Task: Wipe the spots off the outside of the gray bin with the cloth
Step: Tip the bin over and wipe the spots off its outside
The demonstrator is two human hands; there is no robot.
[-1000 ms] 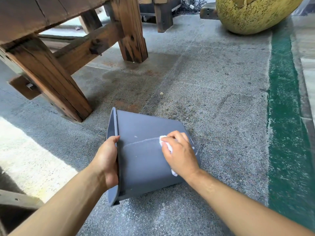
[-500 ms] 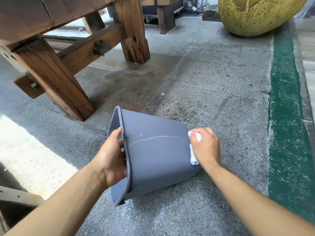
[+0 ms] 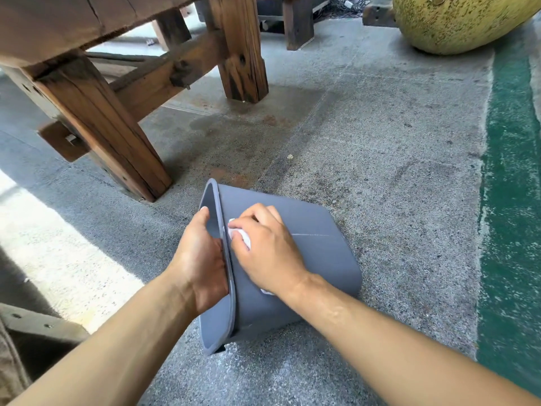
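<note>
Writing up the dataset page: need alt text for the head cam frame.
A gray bin lies on its side on a concrete floor; the left hand grips its rim while the right hand presses a white cloth against its outer wall near the rim. A wooden table stands behind.

Speckled grey concrete floor (image 3: 380,136) with rust-brown stains, heavy dark wooden bench (image 3: 96,83) on thick legs at ten o'clock, mottled yellow rounded object (image 3: 456,22) at one o'clock, worn green painted strip (image 3: 512,171) at three o'clock, sunlit patch (image 3: 49,238) at nine o'clock
</note>
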